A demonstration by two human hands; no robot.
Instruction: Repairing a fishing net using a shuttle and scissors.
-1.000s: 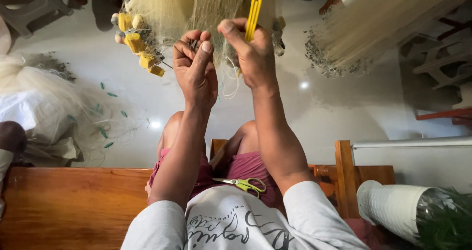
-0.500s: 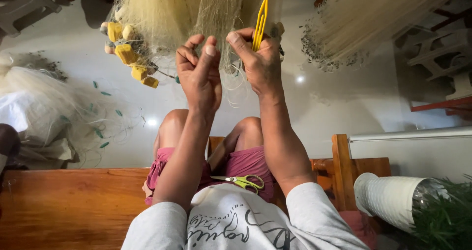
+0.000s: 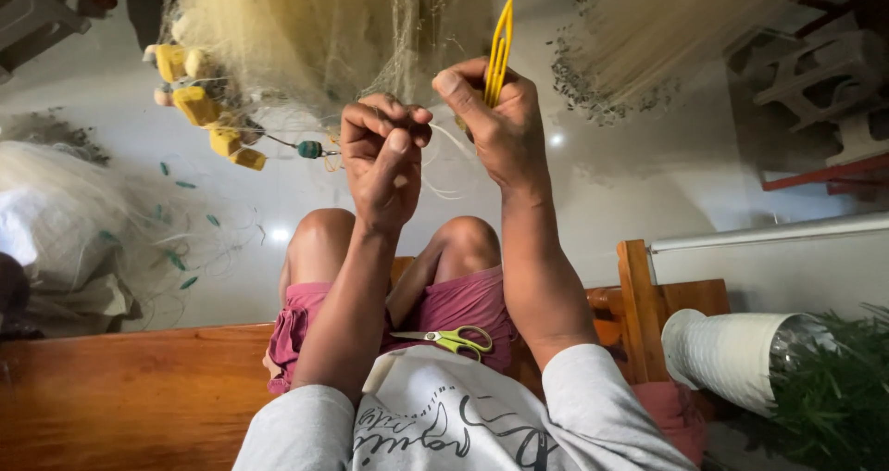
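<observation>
A pale fishing net [image 3: 324,36] hangs in front of me, with yellow floats [image 3: 199,105] strung along its left edge. My left hand [image 3: 381,161] pinches a fine strand of the net between closed fingers. My right hand [image 3: 495,124] grips a yellow netting needle [image 3: 500,50] that points upward. Thin line loops between the two hands. Green-handled scissors [image 3: 454,339] lie on my lap, on my pink shorts.
I sit on a wooden bench [image 3: 130,397]. A heap of white net with green floats [image 3: 65,230] lies at the left. More net [image 3: 667,45] hangs at the upper right. A white roll [image 3: 727,351] and green netting [image 3: 833,388] stand at the lower right.
Both hands have dropped slightly in view and come closer together. The left fingers have closed tighter on the strand; the needle stays upright in the right hand.
</observation>
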